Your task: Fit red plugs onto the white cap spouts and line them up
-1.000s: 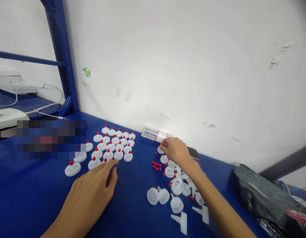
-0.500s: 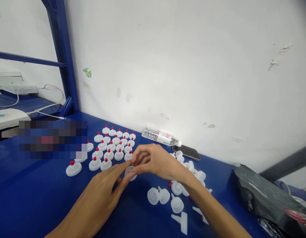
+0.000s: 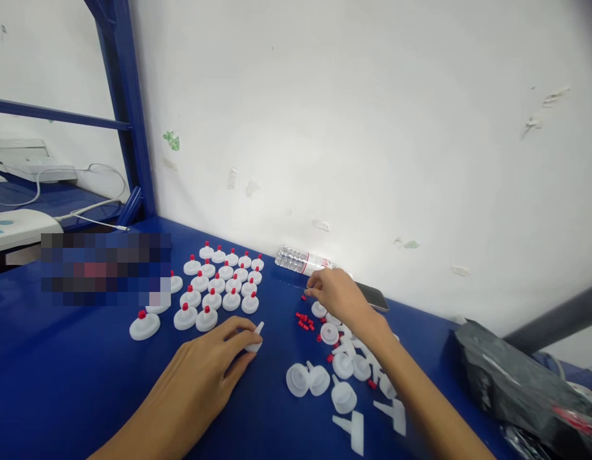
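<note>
My left hand point(image 3: 207, 367) rests on the blue table point(image 3: 61, 383) with its fingers closed on a white nozzle cap point(image 3: 255, 338) that has no red tip. My right hand point(image 3: 337, 295) is farther back, fingers pinched at a small red tip beside the scatter of red tips point(image 3: 304, 321). Rows of white caps with red tips point(image 3: 219, 284) stand to the left of both hands. A loose pile of white caps without tips point(image 3: 344, 374) lies under and around my right forearm.
A clear water bottle point(image 3: 300, 260) lies against the white wall, with a dark phone point(image 3: 373, 296) beside it. A black plastic bag point(image 3: 521, 383) sits at the right. A blue shelf frame point(image 3: 121, 108) with white cables and a device stands at the left.
My hands were together over one white cap. My right hand has moved back right to the red tips, while my left hand keeps the cap on the table.
</note>
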### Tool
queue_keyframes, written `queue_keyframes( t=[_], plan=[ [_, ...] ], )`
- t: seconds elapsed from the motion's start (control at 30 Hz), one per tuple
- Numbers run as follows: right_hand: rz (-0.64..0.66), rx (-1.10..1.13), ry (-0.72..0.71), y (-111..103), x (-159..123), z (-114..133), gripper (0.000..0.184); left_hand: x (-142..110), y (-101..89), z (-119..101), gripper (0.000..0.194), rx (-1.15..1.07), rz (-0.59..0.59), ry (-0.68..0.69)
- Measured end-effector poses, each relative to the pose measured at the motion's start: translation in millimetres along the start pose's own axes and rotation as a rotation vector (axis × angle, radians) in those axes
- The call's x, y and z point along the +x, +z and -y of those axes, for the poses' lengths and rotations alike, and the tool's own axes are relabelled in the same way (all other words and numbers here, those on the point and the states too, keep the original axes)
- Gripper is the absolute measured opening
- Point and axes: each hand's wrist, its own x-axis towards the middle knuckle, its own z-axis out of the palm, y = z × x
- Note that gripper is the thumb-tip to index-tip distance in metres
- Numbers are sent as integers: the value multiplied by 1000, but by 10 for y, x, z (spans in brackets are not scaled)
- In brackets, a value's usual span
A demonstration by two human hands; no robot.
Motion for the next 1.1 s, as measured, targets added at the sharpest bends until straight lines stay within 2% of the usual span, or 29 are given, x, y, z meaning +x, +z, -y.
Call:
queue_keyframes(
  t=[0.17,0.3,0.47,0.53,0.67,0.83,1.1],
  plan=[
    [102,-88,8,170,63,-70,20,8,39,41,36,55,-4,25],
    [117,-109,18,262,83,-35,31,-1,77,82,38,70,-16,11],
    [102,28,-69,138,-21,109,8,4,80,96,40,92,-18,-12],
    [136,138,-135,44,-101,212,11,17,74,91,40,100,-15,-17],
    [246,348,-254,-61,-246,428,2,26,64,84,38,112,-8,-10],
    [238,460,-314,2,-290,572,7,8,57,81,38,142,2,4],
    [190,485,-362,43,-296,579,10,22,10,36,38,205,45,23]
  ],
)
